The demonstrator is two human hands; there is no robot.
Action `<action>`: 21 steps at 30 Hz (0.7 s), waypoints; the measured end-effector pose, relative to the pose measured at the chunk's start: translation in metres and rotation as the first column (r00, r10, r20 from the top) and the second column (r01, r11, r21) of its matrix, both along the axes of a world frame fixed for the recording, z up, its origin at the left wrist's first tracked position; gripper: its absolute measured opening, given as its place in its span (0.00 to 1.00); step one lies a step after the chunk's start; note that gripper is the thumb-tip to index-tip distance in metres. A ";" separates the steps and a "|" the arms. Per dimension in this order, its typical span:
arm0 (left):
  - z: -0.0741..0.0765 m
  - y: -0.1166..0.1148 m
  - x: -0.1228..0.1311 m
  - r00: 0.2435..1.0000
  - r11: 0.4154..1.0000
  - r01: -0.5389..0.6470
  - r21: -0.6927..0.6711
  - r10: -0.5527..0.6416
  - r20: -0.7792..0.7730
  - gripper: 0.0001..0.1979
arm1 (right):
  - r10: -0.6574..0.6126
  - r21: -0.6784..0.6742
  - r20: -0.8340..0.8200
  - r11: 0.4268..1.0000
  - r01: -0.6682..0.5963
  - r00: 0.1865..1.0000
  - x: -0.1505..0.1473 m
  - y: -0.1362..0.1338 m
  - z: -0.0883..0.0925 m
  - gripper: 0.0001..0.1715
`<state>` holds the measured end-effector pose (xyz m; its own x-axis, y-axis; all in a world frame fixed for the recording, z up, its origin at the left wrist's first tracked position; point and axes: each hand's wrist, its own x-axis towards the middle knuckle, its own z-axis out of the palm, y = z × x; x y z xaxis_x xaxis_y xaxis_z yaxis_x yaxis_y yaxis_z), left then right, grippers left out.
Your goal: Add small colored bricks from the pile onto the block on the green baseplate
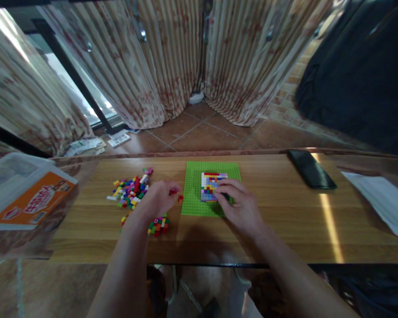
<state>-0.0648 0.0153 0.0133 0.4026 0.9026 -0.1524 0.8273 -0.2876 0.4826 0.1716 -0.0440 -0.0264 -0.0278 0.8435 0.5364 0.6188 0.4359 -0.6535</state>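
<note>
A green studded baseplate (192,207) lies on the wooden table. On it is a roughly square build of small toy bricks (206,197), with white edges and rows of mixed colours. My right hand (240,205) reaches over its right side, thumb and fingers pinched at the bricks; whatever they hold is hidden. Left of the baseplate, my left hand (161,198) is closed, with a small red brick (173,192) at its fingertips. Another red-orange brick (181,199) lies on the table just beside that hand, by the baseplate's left edge.
Loose bricks of many colours (129,192) spread left of my left hand, and a smaller group (158,224) lies nearer me. A clear plastic box with an orange label (33,198) stands at far left. A black phone (311,169) and white paper (378,203) lie rightward.
</note>
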 end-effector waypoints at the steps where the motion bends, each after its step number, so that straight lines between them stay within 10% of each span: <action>1: 0.001 -0.001 0.002 1.000 1.000 -0.004 -0.012 0.004 -0.026 0.14 | 0.008 -0.001 0.005 1.000 -0.008 1.000 -0.002 0.000 0.000 0.07; 21: -0.001 -0.006 0.006 0.990 0.998 0.024 -0.054 -0.031 -0.134 0.07 | -0.010 -0.028 -0.002 1.000 0.010 1.000 -0.005 0.000 0.000 0.08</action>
